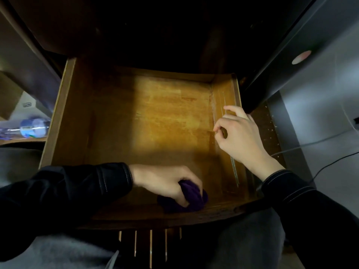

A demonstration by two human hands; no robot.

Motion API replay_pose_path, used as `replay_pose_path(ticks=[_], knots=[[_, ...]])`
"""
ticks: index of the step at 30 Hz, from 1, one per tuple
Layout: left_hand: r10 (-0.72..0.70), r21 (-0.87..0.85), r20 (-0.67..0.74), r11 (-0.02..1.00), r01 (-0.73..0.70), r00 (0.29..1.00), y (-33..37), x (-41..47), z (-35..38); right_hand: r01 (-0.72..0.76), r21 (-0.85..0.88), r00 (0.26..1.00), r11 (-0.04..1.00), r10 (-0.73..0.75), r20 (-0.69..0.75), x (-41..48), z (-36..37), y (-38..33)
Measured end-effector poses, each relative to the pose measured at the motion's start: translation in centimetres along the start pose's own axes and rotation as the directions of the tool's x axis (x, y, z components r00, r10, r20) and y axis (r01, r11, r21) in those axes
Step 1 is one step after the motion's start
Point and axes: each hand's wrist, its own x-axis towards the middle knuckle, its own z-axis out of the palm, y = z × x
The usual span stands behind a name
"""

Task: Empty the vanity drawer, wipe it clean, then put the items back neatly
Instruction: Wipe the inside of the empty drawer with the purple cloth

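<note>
The wooden vanity drawer [64, 105] is pulled out in front of me, and its worn yellow-brown floor holds no items. My left hand [165, 181] grips a bunched dark purple cloth [192, 197] pressed on the drawer floor at the front, right of centre. My right hand [239, 134] rests on the drawer's right side wall, fingers loosely curled with nothing visibly in them. Both arms wear black sleeves with white stitching.
A plastic bottle [33, 128] lies on a surface left of the drawer. Cables [314, 144] run along the floor on the right beside a dark cabinet edge [275, 105]. My grey-trousered knees [250, 237] sit under the drawer front. The vanity's recess behind the drawer is dark.
</note>
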Motion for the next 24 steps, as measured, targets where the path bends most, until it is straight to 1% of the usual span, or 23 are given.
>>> replay_pose_path(ticks=[1,3,4,5,6,7,9,10,11,12,13,15,16,17,18,20,21,22,24], knots=[[-0.055,0.056,-0.027,0.997,0.057,0.998,-0.5,0.5,0.5,-0.002,0.003,1.000,1.000,0.002,-0.003,0.0,0.0,0.0],[-0.183,0.256,-0.032,0.949,0.185,0.983,-1.3,1.4,1.4,-0.004,0.013,1.000,1.000,0.004,-0.008,-0.1,0.0,-0.1],[-0.223,0.331,-0.024,0.918,0.218,0.975,-1.4,1.6,1.5,-0.003,0.015,1.000,1.000,0.003,-0.008,-0.1,0.0,0.0],[-0.223,0.371,-0.019,0.904,0.214,0.975,-1.3,1.5,1.4,-0.001,0.015,1.000,1.000,0.001,-0.010,-0.1,0.0,0.0],[-0.190,0.373,-0.011,0.910,0.180,0.982,-1.1,1.4,1.1,0.001,0.016,1.000,1.000,-0.001,-0.016,-0.1,0.0,0.1],[-0.140,0.333,0.003,0.934,0.131,0.990,-0.8,1.1,0.7,0.004,0.019,1.000,1.000,-0.004,-0.023,-0.1,0.0,0.1],[-0.050,0.155,0.011,0.987,0.048,0.999,0.0,0.8,0.3,0.010,0.021,0.999,1.000,-0.010,-0.031,-0.1,0.1,0.2],[-0.024,0.090,-0.009,0.996,0.025,1.000,0.2,0.9,0.3,0.011,0.020,0.999,1.000,-0.010,-0.032,-0.1,0.1,0.2],[-0.020,0.076,-0.038,0.997,0.022,0.999,0.2,1.1,0.5,0.010,0.019,1.000,1.000,-0.010,-0.029,-0.1,0.2,0.2],[-0.043,0.108,-0.059,0.993,0.049,0.997,-0.1,1.5,0.9,0.009,0.019,1.000,1.000,-0.008,-0.027,-0.1,0.2,0.1],[-0.097,0.169,-0.060,0.980,0.106,0.994,-0.5,1.8,1.3,0.006,0.018,1.000,1.000,-0.006,-0.025,-0.1,0.2,0.1],[-0.230,0.324,-0.030,0.918,0.227,0.973,-0.9,2.2,1.8,0.002,0.014,1.000,1.000,-0.002,-0.021,-0.1,0.1,0.1],[-0.246,0.374,-0.025,0.897,0.237,0.969,-0.9,2.2,1.7,0.001,0.014,1.000,1.000,-0.001,-0.020,-0.1,0.1,0.1],[-0.217,0.382,-0.024,0.900,0.209,0.976,-0.7,2.1,1.4,-0.001,0.014,1.000,1.000,0.001,-0.017,-0.1,0.1,0.0],[-0.156,0.339,-0.020,0.928,0.154,0.988,-0.4,1.9,1.1,-0.001,0.016,1.000,1.000,0.002,-0.015,-0.1,0.1,0.0],[-0.029,0.133,-0.016,0.991,0.031,0.999,0.5,1.4,0.6,0.003,0.016,1.000,1.000,-0.003,-0.014,-0.1,0.1,0.1],[0.013,0.054,-0.020,0.998,-0.012,1.000,0.8,1.3,0.5,0.006,0.015,1.000,1.000,-0.005,-0.015,-0.1,0.1,0.1],[0.034,0.029,-0.033,0.999,-0.033,0.999,1.0,1.4,0.6,0.007,0.015,1.000,1.000,-0.007,-0.014,0.0,0.0,0.1],[0.000,0.088,-0.069,0.996,0.007,0.998,0.5,1.9,1.1,0.004,0.020,1.000,1.000,-0.004,-0.007,0.0,0.0,0.1]])
